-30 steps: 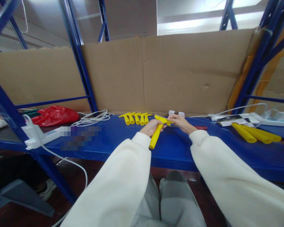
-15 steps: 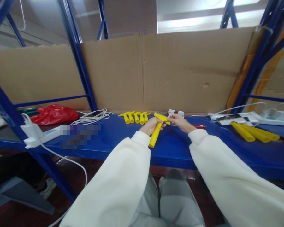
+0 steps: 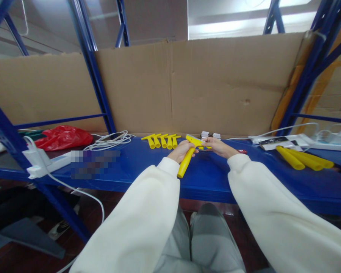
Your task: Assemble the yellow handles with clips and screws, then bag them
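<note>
A yellow T-shaped handle [image 3: 185, 165] is in my left hand [image 3: 179, 151], whose fingers wrap round it just below the crosspiece. Its grip slants down toward the table's front edge. At the right end of the crosspiece, my right hand [image 3: 220, 147] is closed in a pinch; whether a small part is also between those fingertips is hidden. Several like yellow T-shaped pieces [image 3: 164, 141] lie in a row to the left, beyond my left hand. Partly behind my right wrist lies a slim red object [image 3: 242, 151].
Small white-and-black stacked pieces [image 3: 210, 135] stand by the cardboard wall [image 3: 216, 87]. Yellow tubes [image 3: 304, 158] lie at the right near a power strip [image 3: 333, 146]. Coiled white cable [image 3: 112, 141], a red plastic bag [image 3: 64, 137] and a white plug [image 3: 37, 161] occupy the left. Blue posts [image 3: 95, 72] frame the table.
My right hand has shifted slightly to the right along the crosspiece, and its end shows more. My left hand keeps its hold on the yellow T-shaped handle.
</note>
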The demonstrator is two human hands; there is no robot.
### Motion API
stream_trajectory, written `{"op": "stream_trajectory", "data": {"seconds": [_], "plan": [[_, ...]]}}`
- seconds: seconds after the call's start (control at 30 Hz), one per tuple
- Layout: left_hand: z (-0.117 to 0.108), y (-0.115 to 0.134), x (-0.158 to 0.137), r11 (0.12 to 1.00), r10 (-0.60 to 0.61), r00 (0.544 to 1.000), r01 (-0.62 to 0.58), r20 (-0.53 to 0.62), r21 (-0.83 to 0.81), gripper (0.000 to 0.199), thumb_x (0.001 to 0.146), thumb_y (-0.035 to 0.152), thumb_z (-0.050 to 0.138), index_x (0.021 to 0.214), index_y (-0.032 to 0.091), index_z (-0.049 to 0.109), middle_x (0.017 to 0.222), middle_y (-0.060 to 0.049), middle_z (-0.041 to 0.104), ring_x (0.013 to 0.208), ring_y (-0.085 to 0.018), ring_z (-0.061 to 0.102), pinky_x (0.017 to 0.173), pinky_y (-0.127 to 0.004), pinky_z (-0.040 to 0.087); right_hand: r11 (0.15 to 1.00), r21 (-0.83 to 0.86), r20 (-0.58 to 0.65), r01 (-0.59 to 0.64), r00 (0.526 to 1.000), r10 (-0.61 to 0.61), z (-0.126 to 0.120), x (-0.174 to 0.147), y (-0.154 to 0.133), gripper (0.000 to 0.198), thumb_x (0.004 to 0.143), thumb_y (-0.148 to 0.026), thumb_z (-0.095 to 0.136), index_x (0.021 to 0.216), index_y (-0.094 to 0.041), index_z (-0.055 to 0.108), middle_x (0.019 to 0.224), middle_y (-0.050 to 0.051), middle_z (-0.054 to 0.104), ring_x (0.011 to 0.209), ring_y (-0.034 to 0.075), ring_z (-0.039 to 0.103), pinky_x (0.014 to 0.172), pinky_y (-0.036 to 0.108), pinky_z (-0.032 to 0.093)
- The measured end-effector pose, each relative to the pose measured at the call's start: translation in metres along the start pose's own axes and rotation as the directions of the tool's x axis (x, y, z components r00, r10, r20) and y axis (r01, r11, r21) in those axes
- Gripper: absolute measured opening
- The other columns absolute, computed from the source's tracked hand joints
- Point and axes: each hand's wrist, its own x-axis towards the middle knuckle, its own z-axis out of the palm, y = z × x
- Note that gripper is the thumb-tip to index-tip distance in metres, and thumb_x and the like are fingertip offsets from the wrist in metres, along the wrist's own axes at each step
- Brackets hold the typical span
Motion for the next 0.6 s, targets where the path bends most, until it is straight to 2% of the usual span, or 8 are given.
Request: {"op": "stream_trajectory", "data": {"seconds": [0.2,0.43,0.53,0.6], "plan": [[0.001,0.003,-0.002,1.0,-0.009,1.0,0.009,-0.026,0.008,0.023,0.082,-0.005,0.043,0.091,0.014,0.052,0.065,0.002,0.059,0.045,-0.009,0.057,0.04,-0.018,0.039,1.0,0.003,-0.015,-0.016,1.0,0.016,0.001,-0.002,0.0,0.022,0.071,-0.036,0.074,0.085,-0.022,0.063,0.092,0.002,0.07,0.09,0.018,0.061,0.072,0.027,0.044],[0.0,0.003,-0.001,0.999,-0.026,0.998,0.027,-0.06,0.028,0.021,0.08,-0.004,0.052,0.092,0.015,0.053,0.07,0.001,0.061,0.045,-0.008,0.057,0.042,-0.017,0.04,0.995,-0.057,-0.071,-0.081,0.995,0.077,0.003,0.0,0.003,0.025,0.075,-0.035,0.073,0.094,-0.022,0.065,0.102,0.005,0.071,0.095,0.019,0.062,0.071,0.026,0.047],[0.0,0.002,-0.001,0.999,-0.031,0.996,0.034,-0.082,0.043,0.019,0.083,-0.003,0.049,0.089,0.015,0.051,0.07,0.001,0.059,0.046,-0.008,0.057,0.041,-0.017,0.04,0.98,-0.184,-0.113,-0.07,0.992,0.049,-0.001,0.004,0.005,0.024,0.077,-0.034,0.072,0.097,-0.022,0.066,0.102,0.007,0.071,0.093,0.02,0.063,0.074,0.029,0.049],[-0.001,0.002,0.0,0.998,-0.028,0.996,0.033,-0.089,0.047,0.019,0.083,-0.003,0.047,0.089,0.015,0.051,0.072,0.0,0.06,0.047,-0.009,0.057,0.041,-0.018,0.039,0.928,-0.369,-0.163,-0.041,0.986,-0.021,-0.008,0.007,0.005,0.021,0.077,-0.028,0.071,0.096,-0.02,0.067,0.102,0.009,0.072,0.094,0.022,0.064,0.08,0.032,0.05]]}}
